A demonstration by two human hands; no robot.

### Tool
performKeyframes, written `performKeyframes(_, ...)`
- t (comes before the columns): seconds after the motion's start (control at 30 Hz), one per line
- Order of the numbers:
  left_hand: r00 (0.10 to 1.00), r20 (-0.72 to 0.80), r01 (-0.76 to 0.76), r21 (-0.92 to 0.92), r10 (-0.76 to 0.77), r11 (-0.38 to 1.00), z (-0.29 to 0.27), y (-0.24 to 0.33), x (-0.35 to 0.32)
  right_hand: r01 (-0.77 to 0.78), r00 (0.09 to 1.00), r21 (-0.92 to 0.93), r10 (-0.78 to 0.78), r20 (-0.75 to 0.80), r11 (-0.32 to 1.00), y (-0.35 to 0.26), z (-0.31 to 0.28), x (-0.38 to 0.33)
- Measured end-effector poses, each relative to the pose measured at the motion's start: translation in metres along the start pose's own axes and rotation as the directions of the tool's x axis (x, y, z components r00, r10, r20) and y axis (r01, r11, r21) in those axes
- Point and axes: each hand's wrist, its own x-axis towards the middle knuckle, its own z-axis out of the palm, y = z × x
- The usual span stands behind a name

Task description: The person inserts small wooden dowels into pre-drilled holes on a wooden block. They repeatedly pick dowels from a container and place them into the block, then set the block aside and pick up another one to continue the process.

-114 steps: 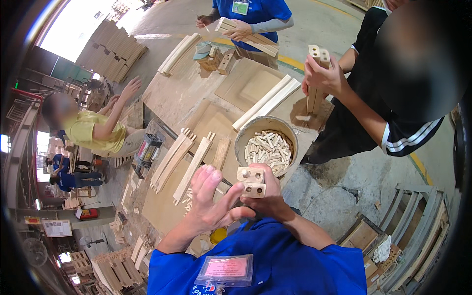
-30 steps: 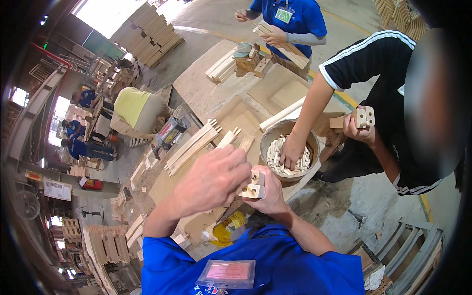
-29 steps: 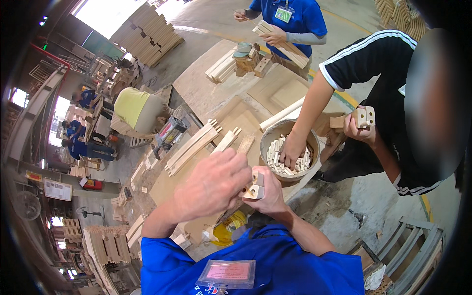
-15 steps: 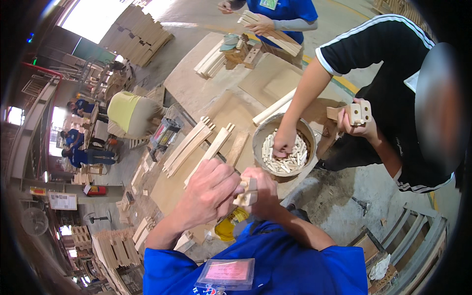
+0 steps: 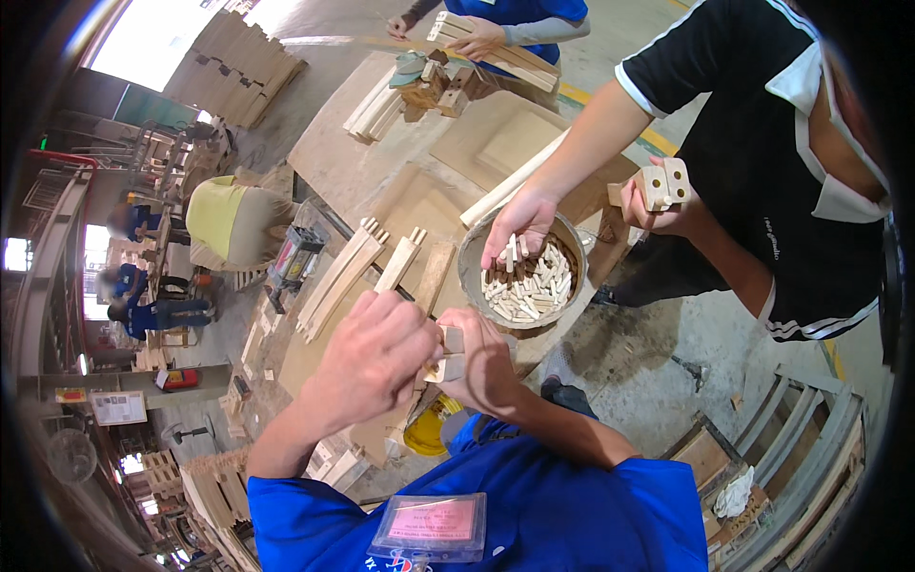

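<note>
My right hand (image 5: 484,362) is wrapped round pale wooden bars (image 5: 452,355), whose squared ends face my left hand. Closed in a fist, my left hand (image 5: 376,355) is right against those ends. Whatever its fingers grip is hidden. Just beyond my hands, a grey bucket (image 5: 469,291) holds many short wooden dowels (image 5: 534,294). A co-worker's hand (image 5: 522,227) is over the bucket with a few dowels at its fingers. That person's other hand (image 5: 679,214) holds wooden bars with round holes in their ends (image 5: 664,187).
On the worktable (image 5: 324,143) lie long wooden bars with dowels in their ends (image 5: 341,278) and a loose wooden strip (image 5: 436,276). A yellow container (image 5: 425,434) is below my hands. Another person (image 5: 515,38) holds bars at the far side. A slatted frame (image 5: 810,448) stands at right.
The co-worker's hand has lifted from among the dowels and turned, with a few at its fingers. My left fist has stayed at the bar ends. The whole view has shifted a little.
</note>
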Motion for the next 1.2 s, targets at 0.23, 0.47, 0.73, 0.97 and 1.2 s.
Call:
performKeyframes(0.23,0.998,-0.045,0.022,-0.373,-0.042,0.928,0.009,-0.017,-0.003,-0.035,0.997,0.033,0.033,0.075,0.999,-0.001,-0.012,-0.011)
performKeyframes(0.47,0.839,0.484,0.289,-0.014,-0.247,0.957,0.190,-0.099,0.065,0.068,0.980,0.204,-0.103,0.168,0.977,0.010,-0.036,-0.052)
performKeyframes(0.73,0.617,0.762,0.228,0.068,-0.199,0.971,0.279,-0.115,0.100,0.089,0.996,0.152,-0.093,0.015,0.984,0.009,-0.044,-0.062)
performKeyframes(0.97,0.932,0.139,0.357,-0.515,-0.336,0.779,0.181,-0.093,0.072,0.000,0.997,0.174,0.012,-0.070,0.985,0.016,-0.040,-0.046)
performKeyframes(1.2,0.786,-0.230,0.152,-0.827,-0.573,0.541,0.055,-0.016,-0.035,-0.116,0.993,0.085,0.118,-0.019,0.990,0.009,-0.020,-0.018)
